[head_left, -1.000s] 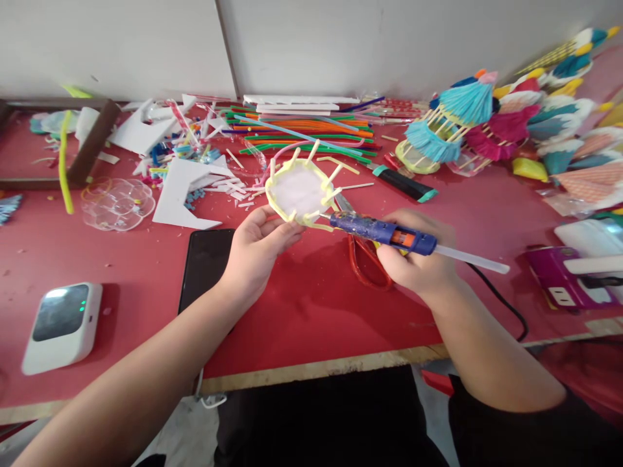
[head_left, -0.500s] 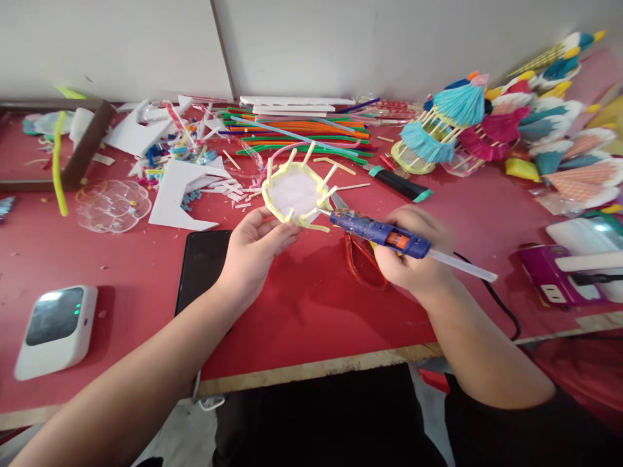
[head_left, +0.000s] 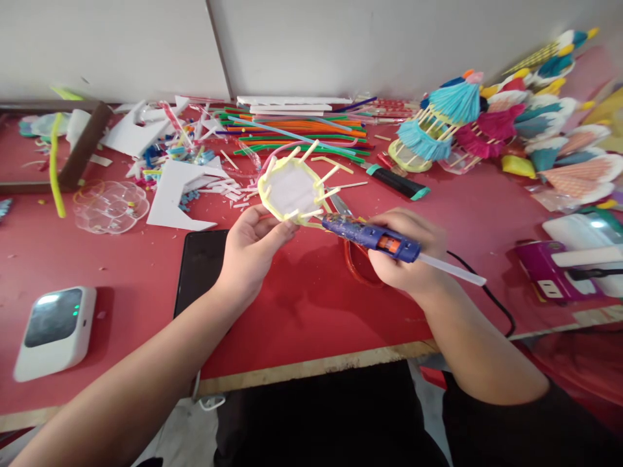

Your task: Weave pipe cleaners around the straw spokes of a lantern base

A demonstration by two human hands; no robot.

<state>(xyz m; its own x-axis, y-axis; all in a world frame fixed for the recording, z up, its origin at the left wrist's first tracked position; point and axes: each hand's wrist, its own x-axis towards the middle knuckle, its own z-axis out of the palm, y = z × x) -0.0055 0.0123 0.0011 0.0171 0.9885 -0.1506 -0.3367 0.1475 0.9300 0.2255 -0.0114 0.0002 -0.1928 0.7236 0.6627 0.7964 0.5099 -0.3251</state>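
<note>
In my left hand [head_left: 256, 250] is a round white disc [head_left: 291, 189] edged in pale yellow, pinched at its lower left rim between thumb and fingers. Several short pale sticks stand up around that rim. My right hand [head_left: 409, 250] is wrapped around a blue hot glue gun [head_left: 367, 237], with a clear glue stick [head_left: 452, 269] poking out of its back. The gun's nozzle end is close to the disc's lower right edge; whether it touches I cannot tell. Below the gun lie scissors [head_left: 357, 266] with red handles, partly hidden.
A black phone [head_left: 199, 269] lies by my left forearm, with a white device [head_left: 56, 334] farther left. Behind are colourful pipe cleaners [head_left: 296, 133], white foam scraps [head_left: 170, 194] and a box cutter [head_left: 399, 181]. Yarn-covered models [head_left: 428, 130] and a purple power strip [head_left: 549, 269] are on the right.
The glue gun's tip has shifted slightly left and down along the disc's rim. The disc stays in my left hand, slightly tilted. The whole view has drifted a little.
</note>
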